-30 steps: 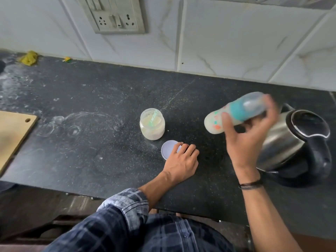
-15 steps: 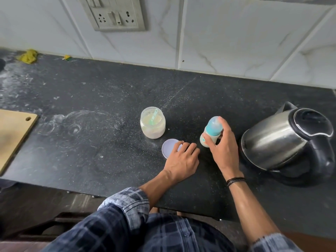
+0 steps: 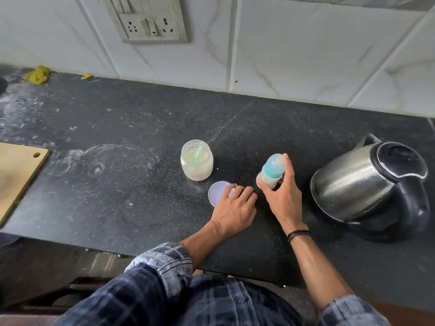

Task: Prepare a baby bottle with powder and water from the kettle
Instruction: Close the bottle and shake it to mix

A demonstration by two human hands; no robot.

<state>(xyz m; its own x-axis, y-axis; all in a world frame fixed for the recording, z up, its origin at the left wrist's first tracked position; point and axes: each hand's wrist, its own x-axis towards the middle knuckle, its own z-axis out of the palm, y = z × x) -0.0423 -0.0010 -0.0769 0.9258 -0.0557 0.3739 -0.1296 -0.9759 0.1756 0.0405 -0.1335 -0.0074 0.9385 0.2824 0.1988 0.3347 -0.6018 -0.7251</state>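
Right hand [image 3: 282,196] grips the baby bottle [image 3: 270,170]: thumb on the lower body at its 8 o'clock side, index finger running up the 3 o'clock side of the cap, the other fingers curled behind it. Bottle is mid-counter, roughly upright, clear cap and teal collar on, whitish content in the lower part. Base is hidden by the hand, so can't tell if it sits on the counter [image 3: 117,184] or is just above it. Left hand [image 3: 235,208] is palm down on the counter at the bottle's 8 o'clock, fingers relaxed and slightly bent, the fingertips resting on the 3 o'clock edge of the round pale lid [image 3: 217,192], which lies flat. No pinch visible there. The hands are close but apart. Open powder jar [image 3: 197,161] stands at the lid's 12 o'clock, just beside it and not touching, with a green scoop [image 3: 197,153] leaning inside on the powder. Steel kettle [image 3: 367,182] with black lid and handle sits at the bottle's 3 o'clock, near the hand with a gap between, lid closed, spout toward 12. Wooden board [image 3: 16,175] at far 9 o'clock by the frame edge. Socket plate [image 3: 150,20] on the tiled wall at 11 o'clock, yellow cloth [image 3: 37,74] in the far 10 o'clock corner. Powder dust and ring marks on the dark counter around 9 o'clock of the jar. Dark band [image 3: 297,234] on the right wrist.
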